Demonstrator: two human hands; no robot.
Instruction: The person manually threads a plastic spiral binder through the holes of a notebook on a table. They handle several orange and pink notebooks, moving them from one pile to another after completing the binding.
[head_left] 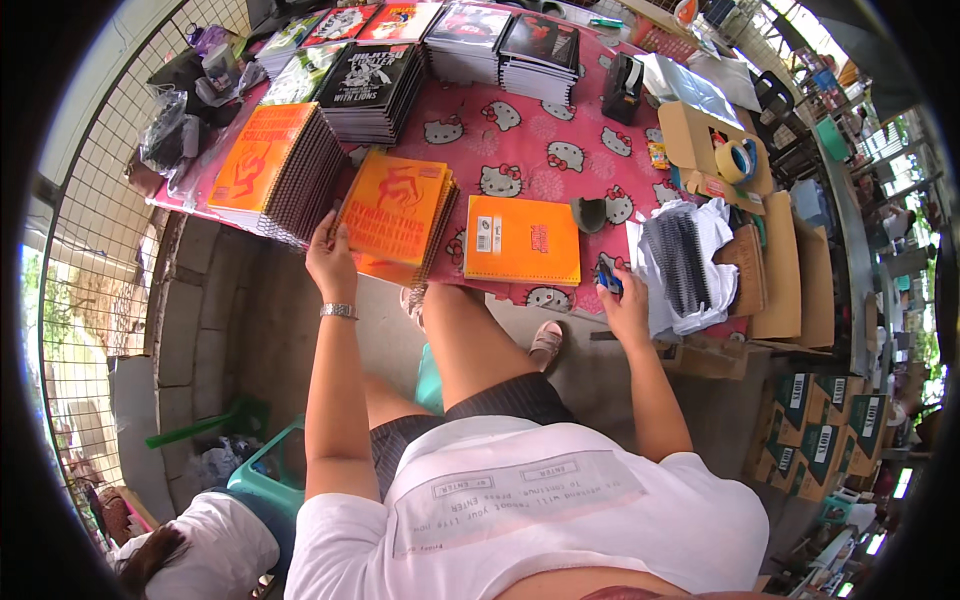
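My left hand [332, 258] grips the left edge of an orange spiral notebook [395, 205] on top of a small stack near the table's front edge. In my right hand [625, 300] is a small blue and dark hand tool [608, 278], mostly covered by the fingers, its exact kind unclear. Between my hands another orange notebook [522, 240] lies flat, a white label on its cover. Touching its upper right corner is a dark grey-green rounded piece [589, 214]. A tall stack of orange spiral notebooks [262, 160] stands to the left of my left hand.
Black spiral binding coils [678, 262] lie on white paper at the right, beside an open cardboard box [790, 265] and tape rolls [735, 160]. More notebook stacks [368, 85] line the back of the pink patterned table [470, 120]. Another person [205, 540] is at lower left.
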